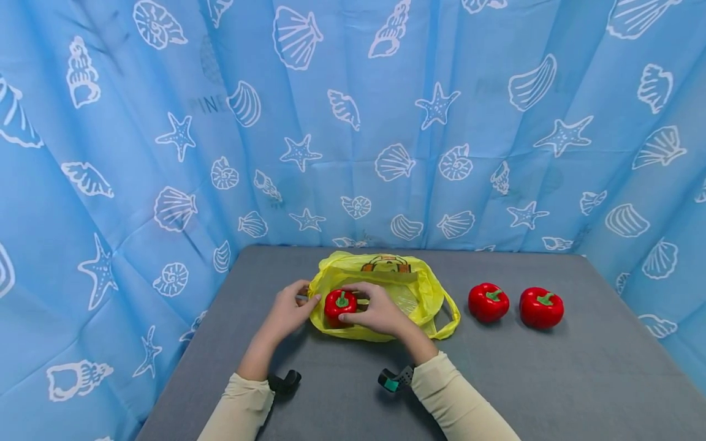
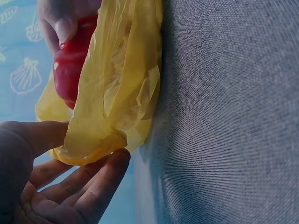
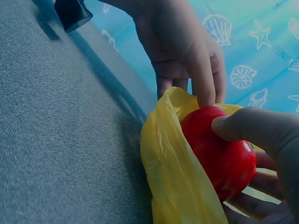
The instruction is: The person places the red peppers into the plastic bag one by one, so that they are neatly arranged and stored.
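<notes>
A yellow plastic bag [image 1: 436,288] lies on its side on the table, its mouth spread wide. My left hand [image 1: 290,308] pinches the bag's left edge, thumb on one side and fingers on the other, as the left wrist view shows. With thumb and fingers my right hand [image 1: 377,309] grips a red bell pepper [image 1: 334,305] with a green stem, inside the bag's mouth at the left. Part of this pepper [image 3: 219,154] is covered by the bag's near wall [image 3: 175,172] in the right wrist view.
Two more red bell peppers, one [image 1: 488,302] nearer the bag and one [image 1: 542,308] farther right, stand on the grey table [image 1: 607,367]. A blue curtain [image 1: 353,122] with white shells hangs behind the table and along its sides.
</notes>
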A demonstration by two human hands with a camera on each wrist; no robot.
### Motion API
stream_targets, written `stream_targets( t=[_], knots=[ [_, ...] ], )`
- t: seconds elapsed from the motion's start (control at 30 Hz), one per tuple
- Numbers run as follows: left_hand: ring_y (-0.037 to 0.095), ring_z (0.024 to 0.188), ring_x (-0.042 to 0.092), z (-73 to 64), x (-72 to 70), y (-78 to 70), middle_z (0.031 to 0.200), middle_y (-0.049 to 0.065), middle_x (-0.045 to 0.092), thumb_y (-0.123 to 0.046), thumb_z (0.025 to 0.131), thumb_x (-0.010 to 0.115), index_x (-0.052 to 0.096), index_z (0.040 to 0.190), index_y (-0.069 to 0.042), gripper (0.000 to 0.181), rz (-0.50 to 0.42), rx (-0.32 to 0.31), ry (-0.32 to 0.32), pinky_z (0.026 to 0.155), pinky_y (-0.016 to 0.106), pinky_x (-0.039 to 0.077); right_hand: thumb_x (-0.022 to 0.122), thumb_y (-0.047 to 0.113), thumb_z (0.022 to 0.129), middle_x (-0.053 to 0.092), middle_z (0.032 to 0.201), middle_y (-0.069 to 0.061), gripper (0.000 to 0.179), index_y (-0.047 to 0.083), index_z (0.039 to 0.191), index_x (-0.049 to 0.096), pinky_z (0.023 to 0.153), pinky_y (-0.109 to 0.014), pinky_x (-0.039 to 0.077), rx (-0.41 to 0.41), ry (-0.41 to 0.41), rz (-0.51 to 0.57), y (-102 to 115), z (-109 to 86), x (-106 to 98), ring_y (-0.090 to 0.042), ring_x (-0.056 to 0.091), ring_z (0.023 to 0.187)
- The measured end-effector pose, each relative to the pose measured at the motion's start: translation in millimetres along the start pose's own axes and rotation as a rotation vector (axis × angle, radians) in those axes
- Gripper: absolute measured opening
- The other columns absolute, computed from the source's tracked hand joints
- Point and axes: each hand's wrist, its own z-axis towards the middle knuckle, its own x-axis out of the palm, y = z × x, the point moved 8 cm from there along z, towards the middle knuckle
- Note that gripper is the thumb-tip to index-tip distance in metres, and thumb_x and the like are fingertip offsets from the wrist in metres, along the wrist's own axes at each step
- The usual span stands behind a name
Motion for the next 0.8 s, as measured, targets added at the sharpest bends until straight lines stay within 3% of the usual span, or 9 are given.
stream_targets(
  t=[0.53, 0.8],
  knots=[
    [0.022, 0.096, 0.07, 0.4, 0.9, 0.3, 0.119, 0.011, 0.072, -0.024, 0.102, 0.073, 0.069, 0.128, -0.009, 0.03, -0.012, 0.002, 0.008, 0.088, 0.043, 0.064, 0.082, 0.025, 0.094, 0.064, 0.147, -0.01, 0.06, 0.011, 0.148, 0.06, 0.106, -0.05, 0.058, 0.008, 0.068, 0.039, 1.9, -1.3, 3.9, -0.037, 0.062, 0.136],
    [0.023, 0.096, 0.071, -0.9, 0.6, -0.7, 0.12, 0.012, 0.072, -0.024, 0.102, 0.073, 0.069, 0.128, -0.009, 0.03, -0.019, 0.005, 0.008, 0.087, 0.043, 0.065, 0.083, 0.023, 0.094, 0.063, 0.148, -0.007, 0.06, 0.012, 0.148, 0.06, 0.108, -0.05, 0.056, 0.006, 0.071, 0.049, 3.2, -3.7, 0.5, -0.033, 0.061, 0.137]
  ],
)
